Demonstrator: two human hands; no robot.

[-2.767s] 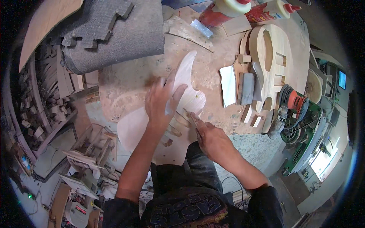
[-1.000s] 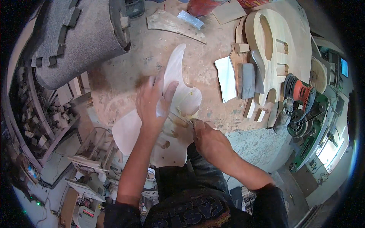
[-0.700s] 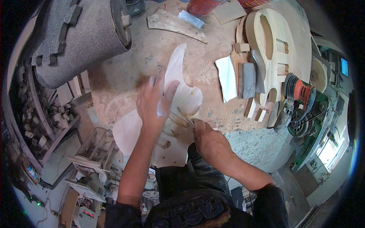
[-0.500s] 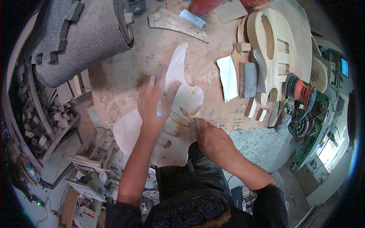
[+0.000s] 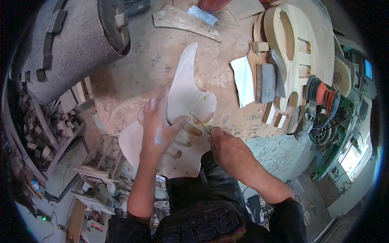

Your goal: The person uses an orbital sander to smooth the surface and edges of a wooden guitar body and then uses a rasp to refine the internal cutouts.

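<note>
A pale, pickguard-shaped piece (image 5: 184,81) with a long curved horn, several slot cutouts and small holes lies at the near edge of the worktable, its lower part overhanging. My left hand (image 5: 158,123) grips its left side, thumb bent over the face below the horn. Closed round a thin tool (image 5: 201,122), my right hand (image 5: 227,150) angles the tool's tip into the notched edge beside the upper slot, below the rounded lobe. Whether this tool is a file or a blade I cannot tell.
The worktable (image 5: 121,87) holds a grey rolled mat (image 5: 69,60), wooden guitar body (image 5: 275,24), white paper (image 5: 243,81), grey block (image 5: 267,81), orange sander (image 5: 322,96), thin board (image 5: 182,24) and red container (image 5: 208,3). A green machine (image 5: 332,150) stands right, offcuts (image 5: 60,129) left.
My left hand has slid down and left, its thumb moving from the horn to below it. The right hand and tool shift only slightly around the notched edge.
</note>
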